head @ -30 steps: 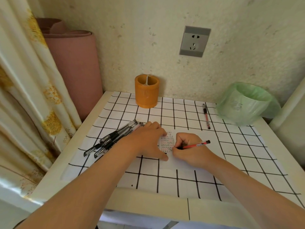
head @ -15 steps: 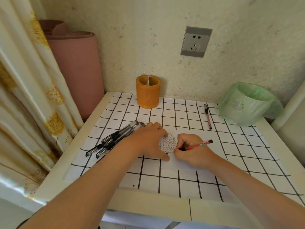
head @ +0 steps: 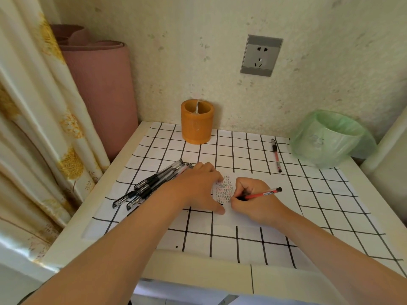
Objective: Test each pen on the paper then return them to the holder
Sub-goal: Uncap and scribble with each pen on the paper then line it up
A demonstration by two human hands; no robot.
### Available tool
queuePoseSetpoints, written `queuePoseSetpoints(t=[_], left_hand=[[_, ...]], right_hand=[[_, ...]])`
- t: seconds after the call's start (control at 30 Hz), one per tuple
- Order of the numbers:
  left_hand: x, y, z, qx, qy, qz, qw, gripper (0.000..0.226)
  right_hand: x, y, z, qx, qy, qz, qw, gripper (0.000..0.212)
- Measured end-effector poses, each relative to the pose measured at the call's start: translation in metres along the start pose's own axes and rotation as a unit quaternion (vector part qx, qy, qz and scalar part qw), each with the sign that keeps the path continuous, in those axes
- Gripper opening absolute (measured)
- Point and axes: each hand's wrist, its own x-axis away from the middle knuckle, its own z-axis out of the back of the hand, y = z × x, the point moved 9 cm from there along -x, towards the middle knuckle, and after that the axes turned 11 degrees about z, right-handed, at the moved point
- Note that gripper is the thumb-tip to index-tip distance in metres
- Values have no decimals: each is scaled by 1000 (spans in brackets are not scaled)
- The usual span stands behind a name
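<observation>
My right hand (head: 255,200) grips a red pen (head: 263,194) with its tip down on the white paper (head: 223,188), which carries rows of small written marks. My left hand (head: 198,186) lies flat on the paper's left side, fingers straight, pressing it to the table. A bundle of several black pens (head: 152,183) lies just left of that hand. Another red pen (head: 276,155) lies alone toward the back right. The orange holder (head: 196,122) stands upright at the back by the wall.
A black-and-white grid cloth (head: 242,238) covers the small table. A bin lined with a green bag (head: 330,137) sits at the back right corner. A pink rolled mat (head: 99,84) and a curtain (head: 33,128) stand on the left. A wall socket (head: 261,55) is above.
The right hand's pen tip has shifted slightly on the paper as it writes. The left hand stays pressed on the paper.
</observation>
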Motion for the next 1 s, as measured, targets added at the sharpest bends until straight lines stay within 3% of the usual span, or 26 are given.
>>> queuePoseSetpoints(t=[0.6, 0.83, 0.93, 1.0], left_hand=[[1, -2, 0, 7, -4, 4, 1000, 94], [3, -1, 3, 18, -19, -5, 1000, 94], [8, -9, 15, 86, -26, 6, 996, 85], [13, -15, 23, 79, -26, 11, 996, 65]], right_hand=[[0, -7, -2, 2, -17, 8, 1000, 28], [3, 2, 21, -110, 120, -72, 984, 12], [3, 0, 29, -97, 150, -76, 981, 26], [2, -1, 31, -125, 154, -74, 977, 34]])
